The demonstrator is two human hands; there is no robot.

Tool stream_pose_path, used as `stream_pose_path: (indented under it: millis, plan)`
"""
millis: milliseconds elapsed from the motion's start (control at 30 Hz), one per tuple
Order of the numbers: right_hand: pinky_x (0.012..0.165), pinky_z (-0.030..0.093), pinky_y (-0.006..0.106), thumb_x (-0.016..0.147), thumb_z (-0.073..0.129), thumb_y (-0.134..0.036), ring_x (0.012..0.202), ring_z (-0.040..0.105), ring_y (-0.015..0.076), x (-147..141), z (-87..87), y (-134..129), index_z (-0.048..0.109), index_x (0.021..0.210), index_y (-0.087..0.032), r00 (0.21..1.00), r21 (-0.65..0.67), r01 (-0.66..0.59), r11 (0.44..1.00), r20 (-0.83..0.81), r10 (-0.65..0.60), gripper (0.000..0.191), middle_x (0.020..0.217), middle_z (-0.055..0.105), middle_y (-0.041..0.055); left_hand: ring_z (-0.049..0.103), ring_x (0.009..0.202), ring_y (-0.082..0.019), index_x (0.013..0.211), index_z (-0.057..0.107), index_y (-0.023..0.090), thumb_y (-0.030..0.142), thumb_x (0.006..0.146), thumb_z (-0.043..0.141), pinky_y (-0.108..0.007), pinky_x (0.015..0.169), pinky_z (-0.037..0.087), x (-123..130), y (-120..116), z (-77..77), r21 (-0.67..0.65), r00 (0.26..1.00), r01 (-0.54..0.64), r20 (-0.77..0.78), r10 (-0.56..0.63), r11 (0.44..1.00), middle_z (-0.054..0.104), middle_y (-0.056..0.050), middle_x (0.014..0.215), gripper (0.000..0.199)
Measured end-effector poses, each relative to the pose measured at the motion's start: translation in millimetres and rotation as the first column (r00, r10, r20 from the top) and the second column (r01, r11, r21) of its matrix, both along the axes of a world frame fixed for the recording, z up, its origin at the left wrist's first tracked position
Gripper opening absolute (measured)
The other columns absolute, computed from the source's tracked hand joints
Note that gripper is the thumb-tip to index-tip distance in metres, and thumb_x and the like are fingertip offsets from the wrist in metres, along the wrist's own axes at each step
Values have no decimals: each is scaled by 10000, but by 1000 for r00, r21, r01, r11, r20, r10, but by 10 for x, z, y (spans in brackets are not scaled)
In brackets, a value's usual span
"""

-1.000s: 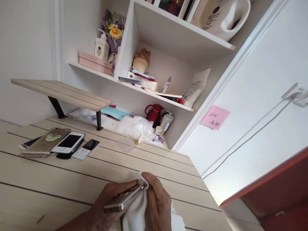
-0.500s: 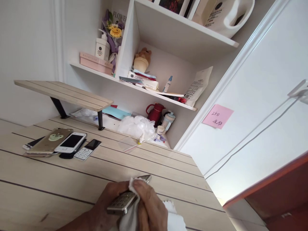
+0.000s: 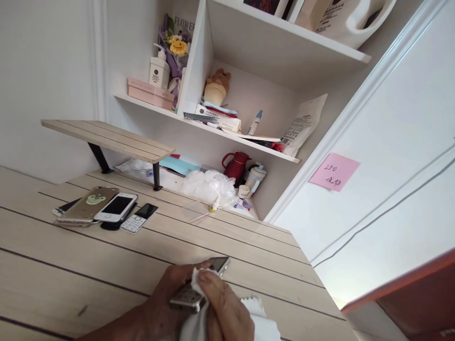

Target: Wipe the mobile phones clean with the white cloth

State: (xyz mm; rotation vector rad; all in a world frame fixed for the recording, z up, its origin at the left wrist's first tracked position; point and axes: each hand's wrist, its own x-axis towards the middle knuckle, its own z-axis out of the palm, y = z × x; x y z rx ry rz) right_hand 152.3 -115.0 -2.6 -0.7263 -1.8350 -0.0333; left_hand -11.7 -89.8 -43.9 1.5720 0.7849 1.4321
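Note:
A keypad mobile phone (image 3: 187, 297) is gripped by my left hand (image 3: 163, 303), the thumb along its far side. Its dark screen end points up and right. My right hand (image 3: 227, 303) is closed on a white cloth (image 3: 261, 315) and presses a fold of it against the middle of the phone. Part of the keypad shows at the near end; the cloth and fingers cover the middle. The cloth hangs below and to the right of my right hand, with a zigzag edge.
Several phones lie at the left: a white keypad phone (image 3: 139, 218), a white touchscreen phone (image 3: 115, 207) and a gold one (image 3: 88, 203). Behind them stands a small wooden riser (image 3: 110, 139). A small bottle (image 3: 214, 204) and clear plastic sheet (image 3: 195, 211) lie near the shelf.
The view has shifted a little, so the shelf and phones sit farther right. The phone in my left hand shows more of its screen, and my right hand still presses the cloth on it.

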Motion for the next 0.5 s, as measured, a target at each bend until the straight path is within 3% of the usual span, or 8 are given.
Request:
stream_pose_path:
  millis: [67, 200, 400, 500]
  plan:
    - [974, 617, 303, 1038, 511, -213, 1127, 741, 214, 159, 69, 113, 672, 1332, -235, 999, -49, 33, 998, -1, -33, 336, 1254, 745, 83, 632, 720, -190, 871, 746, 173, 356, 868, 737, -252, 675, 527, 32, -36, 150, -10, 993, 56, -99, -57, 998, 698, -17, 777, 184]
    - [904, 642, 259, 1024, 516, -205, 1047, 773, 199, 274, 122, 217, 704, 1269, -230, 998, -115, 60, 992, 11, -59, 310, 1169, 779, 64, 584, 711, -155, 969, 716, 166, 338, 953, 627, -227, 658, 470, 94, -75, 356, -56, 977, 88, -192, -97, 995, 672, -18, 819, 195]
    - [914, 655, 310, 998, 554, -142, 1088, 761, 241, -9, -38, 16, 688, 1337, -291, 1000, 21, 14, 1000, -22, -13, 394, 1172, 782, 60, 577, 697, -175, 757, 677, 172, 369, 846, 744, -247, 677, 485, 41, -52, 342, 10, 991, 49, -122, -47, 999, 629, -6, 714, 226]
    - [939, 643, 333, 1014, 525, -193, 1124, 744, 243, 97, -10, 122, 681, 1328, -238, 1000, -42, 15, 999, -3, -15, 354, 1233, 753, 94, 597, 694, -169, 802, 707, 174, 341, 888, 691, -236, 676, 500, 40, -56, 361, -18, 987, 58, -149, -60, 998, 666, -7, 742, 189]
